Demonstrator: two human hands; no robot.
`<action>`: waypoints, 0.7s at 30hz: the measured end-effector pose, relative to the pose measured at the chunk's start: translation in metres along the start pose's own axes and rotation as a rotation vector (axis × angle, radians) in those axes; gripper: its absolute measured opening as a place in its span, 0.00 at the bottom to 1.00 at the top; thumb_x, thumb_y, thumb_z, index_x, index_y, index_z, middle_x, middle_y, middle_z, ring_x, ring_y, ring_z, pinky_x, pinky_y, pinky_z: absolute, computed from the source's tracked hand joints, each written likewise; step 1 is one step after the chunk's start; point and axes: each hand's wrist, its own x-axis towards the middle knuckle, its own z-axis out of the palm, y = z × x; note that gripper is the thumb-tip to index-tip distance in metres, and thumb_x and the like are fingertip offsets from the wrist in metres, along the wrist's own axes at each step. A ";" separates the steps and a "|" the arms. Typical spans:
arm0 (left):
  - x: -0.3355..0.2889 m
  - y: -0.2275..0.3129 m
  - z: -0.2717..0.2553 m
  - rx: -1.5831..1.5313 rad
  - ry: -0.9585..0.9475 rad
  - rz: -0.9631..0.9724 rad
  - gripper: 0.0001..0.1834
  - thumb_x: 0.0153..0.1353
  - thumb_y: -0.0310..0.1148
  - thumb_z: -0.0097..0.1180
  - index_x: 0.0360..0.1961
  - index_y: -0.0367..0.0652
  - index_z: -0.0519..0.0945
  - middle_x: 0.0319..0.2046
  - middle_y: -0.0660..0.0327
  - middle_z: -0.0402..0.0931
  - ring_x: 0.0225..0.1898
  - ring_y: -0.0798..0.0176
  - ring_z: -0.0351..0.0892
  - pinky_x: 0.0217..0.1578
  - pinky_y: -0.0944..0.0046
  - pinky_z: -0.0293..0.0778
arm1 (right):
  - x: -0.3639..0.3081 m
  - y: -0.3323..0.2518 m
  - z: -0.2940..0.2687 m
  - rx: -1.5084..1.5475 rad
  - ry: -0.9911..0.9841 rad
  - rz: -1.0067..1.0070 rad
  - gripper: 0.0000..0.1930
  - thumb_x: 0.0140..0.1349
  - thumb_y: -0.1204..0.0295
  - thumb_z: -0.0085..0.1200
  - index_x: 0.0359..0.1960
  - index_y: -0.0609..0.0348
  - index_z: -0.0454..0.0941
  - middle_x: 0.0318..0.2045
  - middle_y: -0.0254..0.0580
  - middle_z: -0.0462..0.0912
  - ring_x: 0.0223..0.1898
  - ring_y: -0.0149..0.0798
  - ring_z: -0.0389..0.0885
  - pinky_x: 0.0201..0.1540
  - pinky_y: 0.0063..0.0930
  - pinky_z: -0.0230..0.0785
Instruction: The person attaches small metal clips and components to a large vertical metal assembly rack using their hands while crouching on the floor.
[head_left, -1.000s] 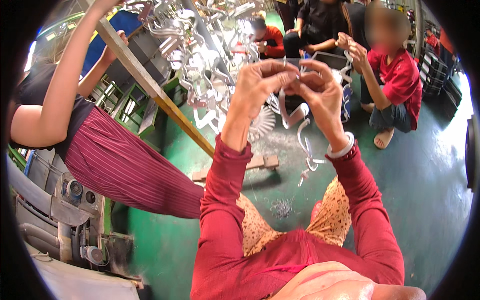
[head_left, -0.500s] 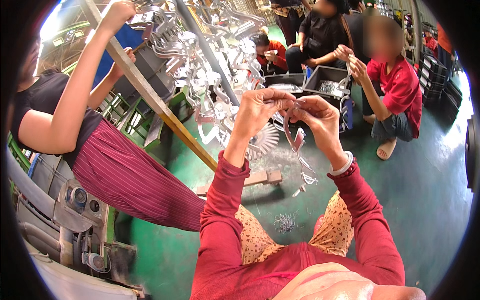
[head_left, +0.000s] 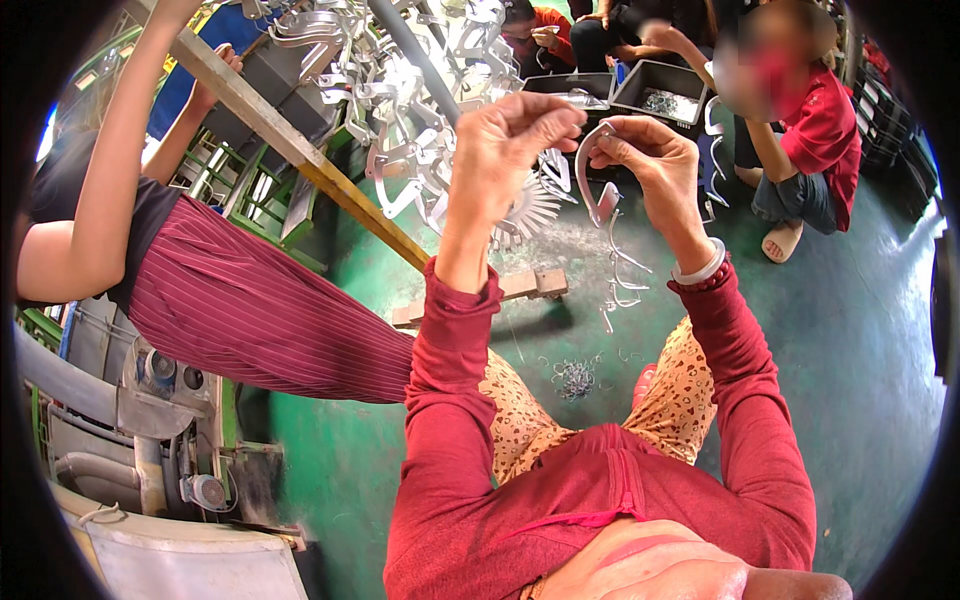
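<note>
My right hand point(head_left: 655, 170) is closed at the top end of a curved, silvery metal part point(head_left: 590, 180), pinching it between thumb and fingers. Below that part dangles a string of thin bent wire hooks point(head_left: 622, 275). My left hand point(head_left: 508, 150) is raised just to the left, apart from the curved part, its thumb and fingers pressed together. Whatever may be between those fingertips is too small to make out. Behind my left hand hangs a dense cluster of similar shiny metal parts point(head_left: 375, 110).
A dark pole point(head_left: 415, 55) and a slanted beam point(head_left: 300, 165) stand at the left, beside a person in striped trousers point(head_left: 270, 310). Small wire hooks point(head_left: 575, 380) lie heaped on the green floor. Ahead are black crates point(head_left: 640, 115) and a crouching person in red point(head_left: 825, 130).
My hands have moved apart and farther up in the picture. The left has come off the curved part, which my right hand now holds alone. The neighbour at left has shifted leftward in view.
</note>
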 end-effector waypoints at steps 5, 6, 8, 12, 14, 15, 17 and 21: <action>-0.005 -0.022 0.013 0.066 0.021 0.061 0.10 0.50 0.29 0.63 0.33 0.37 0.82 0.39 0.59 0.78 0.41 0.69 0.75 0.45 0.70 0.68 | -0.003 -0.003 0.006 -0.016 0.020 -0.018 0.09 0.54 0.79 0.56 0.36 0.71 0.77 0.29 0.44 0.82 0.29 0.31 0.81 0.34 0.20 0.75; -0.005 -0.024 0.014 0.086 0.051 0.071 0.10 0.50 0.30 0.64 0.33 0.37 0.82 0.39 0.59 0.78 0.40 0.69 0.75 0.45 0.70 0.68 | -0.004 -0.003 0.007 -0.016 0.025 -0.021 0.09 0.54 0.79 0.56 0.36 0.71 0.77 0.29 0.44 0.81 0.29 0.31 0.81 0.34 0.20 0.75; -0.013 -0.028 0.019 0.050 0.098 0.040 0.10 0.52 0.31 0.62 0.33 0.36 0.81 0.34 0.60 0.78 0.36 0.70 0.75 0.39 0.71 0.70 | -0.007 -0.002 0.007 -0.036 0.036 -0.009 0.08 0.55 0.79 0.56 0.36 0.70 0.77 0.30 0.43 0.81 0.30 0.31 0.81 0.34 0.20 0.75; -0.019 -0.029 0.024 0.050 0.184 -0.010 0.09 0.55 0.31 0.60 0.34 0.37 0.80 0.32 0.64 0.78 0.33 0.74 0.74 0.35 0.73 0.71 | -0.011 -0.005 0.023 -0.123 0.046 -0.041 0.08 0.55 0.82 0.54 0.37 0.69 0.77 0.31 0.41 0.81 0.30 0.29 0.79 0.34 0.19 0.73; -0.013 -0.041 0.035 0.020 0.221 0.072 0.09 0.57 0.31 0.57 0.36 0.36 0.77 0.29 0.65 0.77 0.30 0.77 0.73 0.30 0.75 0.70 | -0.008 -0.010 0.019 -0.149 0.057 -0.082 0.10 0.55 0.83 0.53 0.40 0.67 0.76 0.30 0.38 0.80 0.29 0.28 0.79 0.34 0.17 0.71; -0.015 -0.043 0.035 0.030 0.238 0.087 0.09 0.58 0.31 0.56 0.36 0.36 0.76 0.29 0.66 0.77 0.30 0.77 0.73 0.30 0.75 0.70 | -0.008 -0.008 0.022 -0.125 0.046 -0.103 0.11 0.55 0.83 0.53 0.41 0.66 0.76 0.29 0.37 0.80 0.29 0.27 0.78 0.34 0.17 0.71; -0.018 -0.038 0.034 0.075 0.233 0.129 0.09 0.59 0.30 0.54 0.37 0.36 0.73 0.28 0.66 0.76 0.31 0.76 0.73 0.30 0.75 0.70 | -0.008 -0.011 0.028 -0.116 0.031 -0.128 0.13 0.55 0.83 0.53 0.43 0.64 0.76 0.28 0.35 0.79 0.29 0.26 0.78 0.34 0.16 0.70; -0.015 -0.026 0.027 0.138 0.189 0.232 0.08 0.61 0.28 0.52 0.38 0.36 0.71 0.32 0.62 0.78 0.36 0.75 0.75 0.37 0.74 0.71 | -0.003 -0.015 0.028 -0.042 -0.031 -0.141 0.17 0.55 0.83 0.53 0.48 0.64 0.73 0.30 0.35 0.79 0.29 0.25 0.77 0.33 0.17 0.72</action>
